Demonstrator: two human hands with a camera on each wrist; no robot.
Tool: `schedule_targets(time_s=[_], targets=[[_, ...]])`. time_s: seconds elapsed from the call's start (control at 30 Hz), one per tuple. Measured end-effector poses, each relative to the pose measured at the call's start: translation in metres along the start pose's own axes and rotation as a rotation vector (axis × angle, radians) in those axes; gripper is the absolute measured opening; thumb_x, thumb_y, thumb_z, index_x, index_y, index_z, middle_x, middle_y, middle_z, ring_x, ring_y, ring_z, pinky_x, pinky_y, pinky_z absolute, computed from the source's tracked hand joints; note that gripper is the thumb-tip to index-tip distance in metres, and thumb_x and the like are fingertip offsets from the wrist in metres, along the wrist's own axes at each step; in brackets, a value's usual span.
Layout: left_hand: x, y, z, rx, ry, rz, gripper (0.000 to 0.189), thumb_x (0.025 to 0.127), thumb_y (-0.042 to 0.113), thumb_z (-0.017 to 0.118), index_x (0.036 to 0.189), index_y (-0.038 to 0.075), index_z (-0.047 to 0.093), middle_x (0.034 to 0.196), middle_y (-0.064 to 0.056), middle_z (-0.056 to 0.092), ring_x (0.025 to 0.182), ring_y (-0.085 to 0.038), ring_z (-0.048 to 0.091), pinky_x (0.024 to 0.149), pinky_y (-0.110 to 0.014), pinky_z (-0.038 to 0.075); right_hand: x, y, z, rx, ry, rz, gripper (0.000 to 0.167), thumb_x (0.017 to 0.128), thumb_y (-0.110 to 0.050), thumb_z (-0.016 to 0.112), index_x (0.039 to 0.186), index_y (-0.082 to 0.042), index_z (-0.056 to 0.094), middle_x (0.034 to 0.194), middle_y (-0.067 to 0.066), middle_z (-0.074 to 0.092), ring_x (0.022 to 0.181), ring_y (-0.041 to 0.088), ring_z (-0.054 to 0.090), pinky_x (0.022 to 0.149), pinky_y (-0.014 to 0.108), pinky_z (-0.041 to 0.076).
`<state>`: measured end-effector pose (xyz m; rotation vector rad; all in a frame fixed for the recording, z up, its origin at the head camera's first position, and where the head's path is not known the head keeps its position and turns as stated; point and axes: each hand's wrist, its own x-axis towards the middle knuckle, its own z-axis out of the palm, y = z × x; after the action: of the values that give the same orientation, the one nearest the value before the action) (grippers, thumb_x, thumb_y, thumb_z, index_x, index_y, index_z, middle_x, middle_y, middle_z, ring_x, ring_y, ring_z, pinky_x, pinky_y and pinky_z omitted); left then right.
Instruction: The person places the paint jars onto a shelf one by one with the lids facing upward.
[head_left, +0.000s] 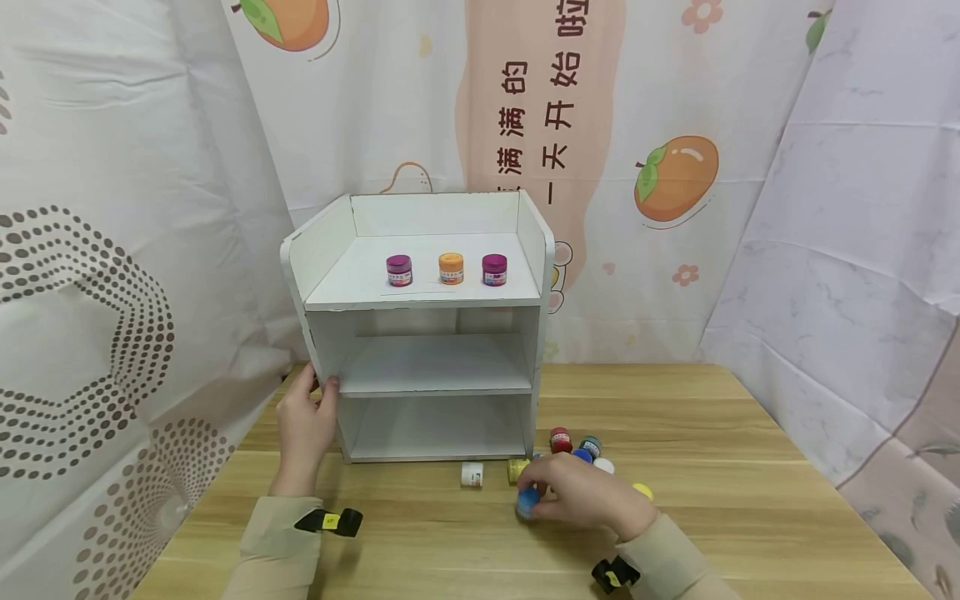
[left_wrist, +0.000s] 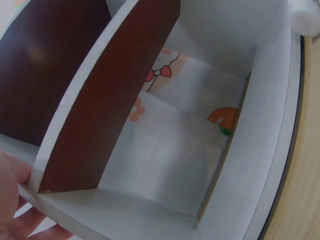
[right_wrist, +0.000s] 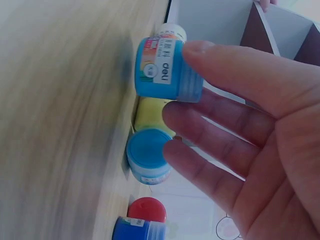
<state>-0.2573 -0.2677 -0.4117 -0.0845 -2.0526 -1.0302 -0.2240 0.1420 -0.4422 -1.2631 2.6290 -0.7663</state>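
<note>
A white three-tier shelf [head_left: 442,392] stands on the table. My left hand [head_left: 306,425] grips its left side panel near the middle board, the thumb [left_wrist: 15,167] at the board's front edge and the other fingers behind the panel. In front of the shelf's right corner, my right hand [head_left: 585,492] pinches a small light blue paint jar [right_wrist: 159,69] between thumb and fingers by its lid end. Close by are a white jar [head_left: 472,475], a yellow jar [head_left: 517,469] and a second light blue jar [right_wrist: 149,152].
On the top board stand two purple jars [head_left: 400,271] [head_left: 494,270] and an orange jar [head_left: 451,268]. Right of the shelf are a red jar [head_left: 560,440], a dark green jar [head_left: 591,446] and several others, partly behind my right hand. Patterned cloth [head_left: 810,250] hangs around the wooden table [head_left: 675,400].
</note>
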Motion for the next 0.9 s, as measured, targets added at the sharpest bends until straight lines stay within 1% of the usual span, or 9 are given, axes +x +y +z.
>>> schedule_targets(time_s=[0.1,0.2,0.33,0.5,0.57,0.73,0.8,0.9], targets=[[0.000,0.000,0.000,-0.006,0.001,0.005,0.033,0.100,0.007,0.062,0.133,-0.001,0.062,0.125,-0.025,0.066,0.112,-0.045,0.065,0.076,-0.056,0.060,-0.002,0.000,-0.003,0.018,0.046,-0.032,0.015,0.091,-0.014,0.079,0.105,-0.017,0.074,0.099,-0.015,0.068,0.088,0.000,0.064,0.079,0.027,0.059],[0.001,0.000,0.000,-0.012,0.004,0.009,0.034,0.101,0.007,0.062,0.133,0.000,0.063,0.126,-0.024,0.066,0.112,-0.045,0.065,0.075,-0.055,0.060,-0.002,0.001,-0.006,0.002,0.089,-0.075,0.014,0.092,-0.013,0.078,0.103,-0.018,0.073,0.099,-0.014,0.067,0.088,0.001,0.063,0.078,0.027,0.059],[0.001,-0.001,0.000,-0.012,0.007,0.018,0.033,0.100,0.008,0.063,0.132,0.000,0.063,0.125,-0.024,0.066,0.112,-0.044,0.065,0.074,-0.055,0.061,-0.003,0.002,-0.010,-0.024,0.127,-0.119,0.012,0.092,-0.014,0.078,0.102,-0.017,0.072,0.098,-0.013,0.066,0.088,0.002,0.063,0.077,0.030,0.060],[0.002,-0.001,0.000,-0.002,0.010,0.024,0.033,0.100,0.008,0.063,0.132,0.000,0.063,0.125,-0.024,0.066,0.111,-0.044,0.066,0.074,-0.055,0.061,-0.002,0.000,-0.015,-0.028,0.156,-0.152,0.013,0.092,-0.013,0.078,0.103,-0.014,0.072,0.097,-0.011,0.067,0.088,0.004,0.064,0.076,0.032,0.061],[0.002,-0.001,0.001,-0.002,0.009,0.021,0.033,0.100,0.008,0.063,0.133,0.000,0.063,0.125,-0.024,0.066,0.111,-0.044,0.066,0.074,-0.055,0.061,-0.001,-0.001,-0.017,-0.027,0.162,-0.165,0.013,0.092,-0.011,0.078,0.103,-0.014,0.072,0.098,-0.010,0.067,0.087,0.006,0.065,0.075,0.032,0.061],[0.000,-0.001,0.001,-0.007,0.002,0.011,0.035,0.101,0.008,0.062,0.135,-0.001,0.061,0.127,-0.024,0.065,0.112,-0.045,0.065,0.075,-0.055,0.061,0.004,-0.006,-0.017,-0.033,0.207,-0.229,0.016,0.090,-0.007,0.078,0.103,-0.011,0.071,0.097,-0.008,0.068,0.083,0.012,0.067,0.072,0.027,0.060],[0.000,-0.001,0.000,-0.008,-0.001,0.011,0.035,0.101,0.008,0.062,0.135,-0.001,0.061,0.127,-0.025,0.065,0.112,-0.045,0.065,0.075,-0.055,0.060,0.008,-0.009,-0.018,-0.035,0.228,-0.259,0.016,0.090,-0.008,0.079,0.104,-0.011,0.071,0.097,-0.007,0.068,0.083,0.011,0.067,0.072,0.024,0.059],[0.000,0.000,0.000,-0.007,0.001,0.008,0.035,0.101,0.007,0.062,0.135,-0.001,0.062,0.127,-0.025,0.065,0.111,-0.045,0.065,0.075,-0.056,0.060,0.017,-0.016,-0.018,-0.041,0.262,-0.298,0.014,0.091,-0.010,0.078,0.103,-0.012,0.071,0.097,-0.007,0.068,0.083,0.006,0.065,0.072,0.021,0.057]])
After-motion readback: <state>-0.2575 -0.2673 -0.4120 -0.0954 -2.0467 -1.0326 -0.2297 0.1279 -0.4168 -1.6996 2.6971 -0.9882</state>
